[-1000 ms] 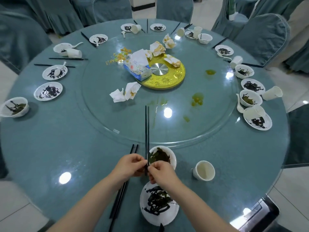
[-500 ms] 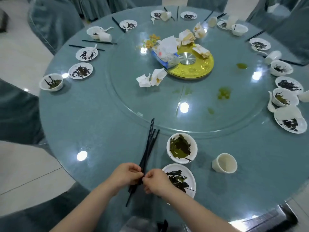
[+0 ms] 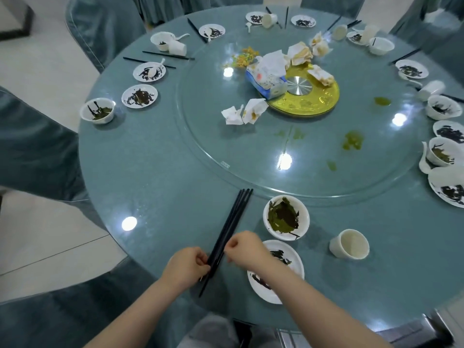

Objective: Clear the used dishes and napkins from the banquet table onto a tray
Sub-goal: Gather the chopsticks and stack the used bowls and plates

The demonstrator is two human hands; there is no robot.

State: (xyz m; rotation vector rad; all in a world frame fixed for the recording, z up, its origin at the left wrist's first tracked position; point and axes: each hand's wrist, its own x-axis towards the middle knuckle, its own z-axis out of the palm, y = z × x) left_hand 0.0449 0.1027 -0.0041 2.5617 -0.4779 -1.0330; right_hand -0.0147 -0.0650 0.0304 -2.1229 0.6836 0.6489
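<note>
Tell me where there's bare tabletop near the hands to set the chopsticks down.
Bare tabletop lies left of the chopsticks, toward the dirty bowl. Right of them is crowded: bowl, plate, cup.

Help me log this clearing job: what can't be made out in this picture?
- Tray: none in the head view, so its place is unknown.
- Near plate: right arm covers part.
- Right-edge plate: cut off by the frame.
- Chopsticks: count unclear; bundled, blurred, left hand and right hand cover the middle.
</note>
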